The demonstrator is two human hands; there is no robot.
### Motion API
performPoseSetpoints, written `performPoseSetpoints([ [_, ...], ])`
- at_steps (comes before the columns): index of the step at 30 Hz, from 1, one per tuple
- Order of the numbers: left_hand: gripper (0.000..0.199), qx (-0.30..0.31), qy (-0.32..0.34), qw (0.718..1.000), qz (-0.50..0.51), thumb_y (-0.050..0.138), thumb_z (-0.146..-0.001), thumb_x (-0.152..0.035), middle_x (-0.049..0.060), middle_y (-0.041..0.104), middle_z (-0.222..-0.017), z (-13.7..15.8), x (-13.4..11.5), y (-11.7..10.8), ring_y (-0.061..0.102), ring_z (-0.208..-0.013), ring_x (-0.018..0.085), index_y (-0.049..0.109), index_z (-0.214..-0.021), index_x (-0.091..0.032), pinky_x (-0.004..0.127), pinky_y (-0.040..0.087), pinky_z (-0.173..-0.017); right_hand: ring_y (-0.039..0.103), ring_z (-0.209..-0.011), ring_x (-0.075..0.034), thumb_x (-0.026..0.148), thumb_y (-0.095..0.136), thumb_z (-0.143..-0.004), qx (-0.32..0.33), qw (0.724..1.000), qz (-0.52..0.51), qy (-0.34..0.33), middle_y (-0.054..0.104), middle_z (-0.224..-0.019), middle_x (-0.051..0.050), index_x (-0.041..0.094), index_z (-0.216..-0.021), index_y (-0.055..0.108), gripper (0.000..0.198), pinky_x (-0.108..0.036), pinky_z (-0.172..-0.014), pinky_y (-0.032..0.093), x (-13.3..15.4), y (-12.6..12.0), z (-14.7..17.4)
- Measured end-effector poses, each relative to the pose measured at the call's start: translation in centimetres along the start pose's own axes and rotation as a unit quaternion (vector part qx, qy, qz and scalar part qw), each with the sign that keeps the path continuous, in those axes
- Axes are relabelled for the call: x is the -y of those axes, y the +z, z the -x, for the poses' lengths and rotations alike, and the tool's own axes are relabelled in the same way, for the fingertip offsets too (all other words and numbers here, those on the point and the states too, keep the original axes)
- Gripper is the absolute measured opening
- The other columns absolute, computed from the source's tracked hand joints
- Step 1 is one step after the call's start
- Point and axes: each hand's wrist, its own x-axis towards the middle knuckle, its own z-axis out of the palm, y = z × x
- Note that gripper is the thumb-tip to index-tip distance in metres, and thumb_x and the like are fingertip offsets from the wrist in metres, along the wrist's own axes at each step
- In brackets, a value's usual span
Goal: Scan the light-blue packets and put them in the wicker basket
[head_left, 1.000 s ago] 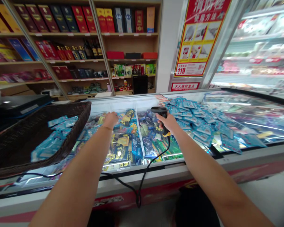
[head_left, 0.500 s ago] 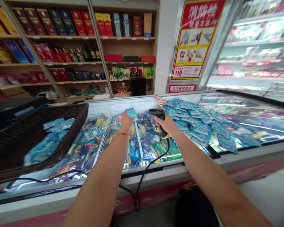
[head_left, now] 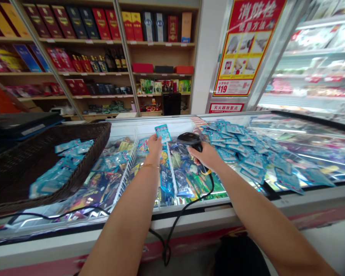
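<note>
Pinching a blue packet [head_left: 163, 133] between left hand [head_left: 154, 145] fingertips, gripping a black scanner [head_left: 189, 138] in the curled right hand [head_left: 207, 155]; holding both above the freezer [head_left: 46, 243], facing wooden shelves [head_left: 163, 57] and a red poster [head_left: 248, 46].

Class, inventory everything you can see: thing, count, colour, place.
Held packet: 1, blue, centre
Scanner: 1, black-yellow, centre
Cord: 1, black, below scanner
Freezer: 1, white-red, centre
Bags: many, multicoloured, in freezer
Packet pile: 1, blue, right
Basket: 1, brown, left
Loose packets: several, blue, in basket
Shelves: several, brown, back
Boxes: many, red-navy-yellow, on shelves
Bottles: several, dark, on shelves
Poster: 1, red-yellow, back right
Lit rack: 1, white, right
Bracelet: 1, gold, left wrist
Left grip: 1, bare, holding packet
Right grip: 1, bare, holding scanner
</note>
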Motion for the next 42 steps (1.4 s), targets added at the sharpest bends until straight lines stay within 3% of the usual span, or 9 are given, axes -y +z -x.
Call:
performPoseSetpoints([
  [8,0.027,0.014,-0.043,0.996,0.070,0.072,-0.072,-0.038,0.004,0.072,-0.076,0.1,-0.2,-0.4,0.069,-0.072,0.018,0.072,-0.086,-0.015,0.028,0.054,-0.066,0.054,-0.037,-0.013,0.028,0.077,-0.079,0.014,1.000,-0.026,0.003,0.058,-0.047,0.004,0.022,-0.071,0.053,0.026,-0.022,-0.039,0.042,-0.5,0.5,-0.1],
  [25,0.021,0.001,-0.054,0.996,0.068,0.072,-0.071,-0.035,0.002,0.070,-0.072,0.1,-0.4,-0.4,0.066,-0.067,0.016,0.071,-0.082,-0.017,0.026,0.053,-0.062,0.054,-0.036,-0.013,0.027,0.075,-0.081,0.016,1.000,-0.020,-0.010,0.056,-0.045,0.005,0.023,-0.071,0.052,0.026,-0.022,-0.039,0.041,-0.6,0.4,-0.2],
  [31,0.016,-0.014,-0.058,0.997,0.054,0.069,-0.073,-0.031,0.001,0.072,-0.077,0.7,-0.8,0.1,0.068,-0.078,0.017,0.072,-0.082,-0.018,0.027,0.053,-0.069,0.055,-0.038,-0.011,0.033,0.074,-0.083,0.007,0.997,-0.075,0.000,0.062,-0.055,0.002,0.021,-0.075,0.055,0.024,-0.021,-0.038,0.042,-1.4,0.3,-0.9],
  [36,0.011,0.014,-0.113,0.993,0.037,0.069,-0.072,-0.014,0.004,0.071,-0.078,1.9,-2.9,3.5,0.070,-0.084,0.021,0.070,-0.082,-0.017,0.034,0.056,-0.076,0.056,-0.040,-0.010,0.034,0.069,-0.088,-0.043,0.989,-0.142,0.017,0.063,-0.062,0.001,0.019,-0.079,0.055,0.022,-0.021,-0.038,0.044,-1.8,-2.6,-1.3],
  [42,0.018,0.107,-0.159,0.979,0.067,0.070,-0.072,-0.003,0.004,0.070,-0.078,3.4,-6.2,12.6,0.072,-0.087,0.021,0.067,-0.080,-0.018,0.036,0.059,-0.077,0.055,-0.039,-0.009,0.034,0.074,-0.086,-0.147,0.975,-0.157,0.055,0.063,-0.060,0.002,0.018,-0.080,0.056,0.025,-0.020,-0.039,0.046,-2.8,-10.0,0.0],
])
